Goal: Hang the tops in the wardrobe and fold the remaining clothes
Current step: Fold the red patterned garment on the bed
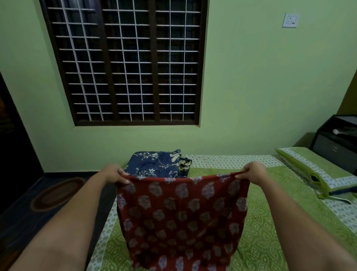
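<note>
the fingers of the left hand are pinching one top corner of the red printed cloth, and the fingers of the right hand are pinching the other, so both hands are closing on the same upper edge and stretching it taut. the cloth is hanging down from that edge, with its lower hem resting on the green bed cover.

this is looking like the folding part of the task: the cloth is being held out flat in the air before a fold. the next move is probably calling for lowering it onto the bed cover, keeping the edge level, and bringing the two corners together without letting the sides slip.

beyond the red cloth, a folded blue floral garment is lying on the bed with a small dark piece just beside it. a green pillow is lying to the right of the cloth, well apart.

no brand, label or readable writing is showing anywhere.
</note>
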Demonstrator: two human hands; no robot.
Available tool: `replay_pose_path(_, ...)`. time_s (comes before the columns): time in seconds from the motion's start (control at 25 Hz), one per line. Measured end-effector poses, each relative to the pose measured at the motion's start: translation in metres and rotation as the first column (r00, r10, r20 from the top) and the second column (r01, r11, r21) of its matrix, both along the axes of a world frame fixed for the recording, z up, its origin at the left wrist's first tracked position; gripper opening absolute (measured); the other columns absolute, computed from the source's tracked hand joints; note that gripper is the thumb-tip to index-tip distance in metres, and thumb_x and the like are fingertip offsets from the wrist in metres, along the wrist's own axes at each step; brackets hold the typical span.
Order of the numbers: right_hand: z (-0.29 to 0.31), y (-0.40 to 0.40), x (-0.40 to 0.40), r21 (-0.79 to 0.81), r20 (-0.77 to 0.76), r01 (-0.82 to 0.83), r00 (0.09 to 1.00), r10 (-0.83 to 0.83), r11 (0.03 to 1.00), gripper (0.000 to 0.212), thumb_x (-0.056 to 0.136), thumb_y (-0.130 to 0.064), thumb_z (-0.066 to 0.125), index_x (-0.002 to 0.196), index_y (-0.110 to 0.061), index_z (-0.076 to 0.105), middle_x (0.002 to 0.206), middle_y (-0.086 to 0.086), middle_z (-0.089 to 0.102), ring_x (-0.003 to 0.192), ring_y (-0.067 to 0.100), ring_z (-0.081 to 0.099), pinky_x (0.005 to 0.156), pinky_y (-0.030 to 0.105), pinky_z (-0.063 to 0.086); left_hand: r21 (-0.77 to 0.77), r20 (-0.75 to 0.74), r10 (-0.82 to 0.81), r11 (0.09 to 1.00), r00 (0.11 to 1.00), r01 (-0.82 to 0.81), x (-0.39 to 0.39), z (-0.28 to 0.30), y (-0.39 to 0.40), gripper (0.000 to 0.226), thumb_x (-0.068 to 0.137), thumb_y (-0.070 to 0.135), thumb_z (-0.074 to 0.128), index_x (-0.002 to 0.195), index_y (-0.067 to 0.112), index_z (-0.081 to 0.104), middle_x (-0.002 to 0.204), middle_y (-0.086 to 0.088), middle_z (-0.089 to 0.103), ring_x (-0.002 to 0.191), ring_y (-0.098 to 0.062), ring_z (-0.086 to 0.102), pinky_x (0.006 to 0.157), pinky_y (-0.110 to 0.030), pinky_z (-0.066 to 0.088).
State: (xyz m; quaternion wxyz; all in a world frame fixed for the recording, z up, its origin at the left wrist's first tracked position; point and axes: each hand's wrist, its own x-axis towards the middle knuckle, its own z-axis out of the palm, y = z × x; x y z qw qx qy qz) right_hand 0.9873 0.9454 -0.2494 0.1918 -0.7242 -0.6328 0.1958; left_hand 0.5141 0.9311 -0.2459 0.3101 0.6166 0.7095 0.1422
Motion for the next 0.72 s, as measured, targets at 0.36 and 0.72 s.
replay_pose_path(0.36,0.063,0.014,0.011,0.374,-0.131,0.177,0.982,-0.138,0.910,0.023,0.079,-0.025,0.076,0.082,-0.006,0.063,0.076,0.009,0.060,0.071,0.024,0.052,0.050,0.027,0.029,0.438,0.332,0.167,0.844,0.928,-0.309,0.004,0.062,0.020,0.018,0.087,0.023,0.068,0.093,0.006,0.068,0.083,-0.005,0.062,0.070,-0.014,0.050,0.064,-0.030,0.039)
replay_pose_path(0.72,0.086,0.019,0.011,0.322,-0.808,0.423,0.589,0.014,0.847,0.028,0.078,-0.025,0.077,0.096,-0.006,0.068,0.092,0.005,0.069,0.090,0.019,0.063,0.078,0.031,0.045,0.397,0.772,0.067,0.725,0.632,-0.563,0.024,0.096,0.034,0.009,0.087,0.022,0.068,0.088,0.013,0.065,0.102,-0.012,0.070,0.079,-0.014,0.064,0.073,-0.034,0.055)
